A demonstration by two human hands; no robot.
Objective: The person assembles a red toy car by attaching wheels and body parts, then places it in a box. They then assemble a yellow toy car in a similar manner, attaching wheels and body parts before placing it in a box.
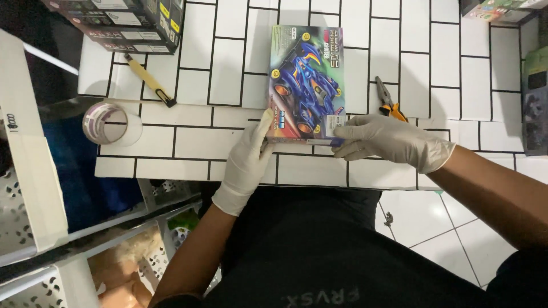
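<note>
Both gloved hands grip the model car kit box (305,82) at its near end: left hand (246,162) pinching the left corner, right hand (391,140) closed over the right. Box lies flat mid-surface (194,142) (pliers (388,102), tape roll (105,122) nearby). Judged step: opening; next, near flap needs prying.

Box (305,82) w/ blue car art, white gloves (246,165), table (194,142) white-tiled w/ black grout, yellow cutter (149,81).
</note>
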